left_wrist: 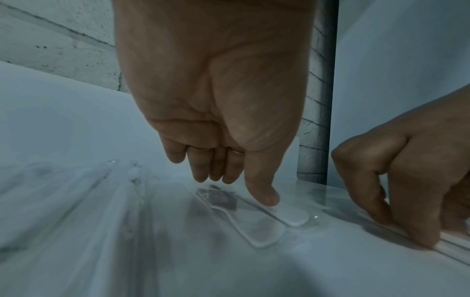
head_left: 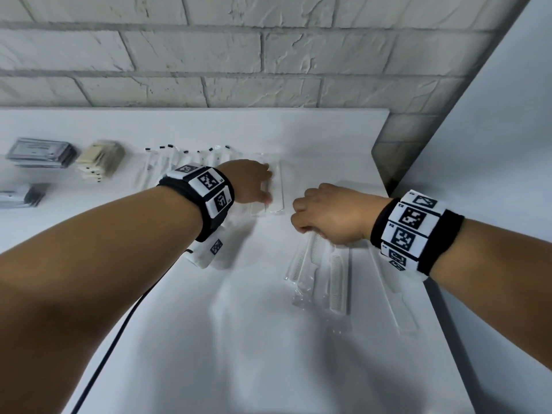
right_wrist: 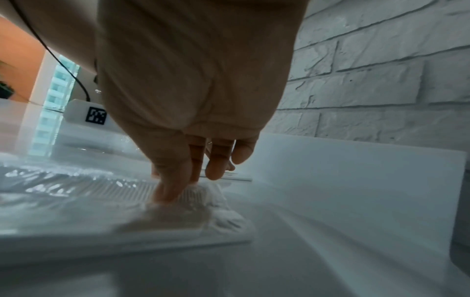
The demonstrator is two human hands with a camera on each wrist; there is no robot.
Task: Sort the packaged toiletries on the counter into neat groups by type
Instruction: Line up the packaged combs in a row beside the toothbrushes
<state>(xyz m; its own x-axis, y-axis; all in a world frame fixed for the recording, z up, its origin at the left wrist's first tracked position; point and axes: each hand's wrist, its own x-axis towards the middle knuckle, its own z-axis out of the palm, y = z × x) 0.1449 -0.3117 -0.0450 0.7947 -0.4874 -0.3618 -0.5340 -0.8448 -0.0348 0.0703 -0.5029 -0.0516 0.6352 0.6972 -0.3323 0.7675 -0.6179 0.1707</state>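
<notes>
Left hand (head_left: 252, 182) – fingers straight, thumb pressing far wrapped combs (head_left: 273, 189). Right hand (head_left: 327, 213) – pinching a near wrapped comb (head_left: 304, 258) on the table (head_left: 239, 339).

On the flat white counter (head_left: 209, 339), grey foil packets (head_left: 40, 152) lie far left, beige sachets (head_left: 100, 158) beside them, clear-wrapped toothbrushes (head_left: 179, 158) next, clear-wrapped white combs (head_left: 319, 273) right, nearer.

You've got a white counter (head_left: 239, 339) w/ a whitewashed brick wall (head_left: 209, 55) at 12 o'clock, 1 plain white panel (head_left: 493, 130) at 2 o'clock, and a window (right_wrist: 53, 104) beside an orange wall (right_wrist: 20, 60).
</notes>
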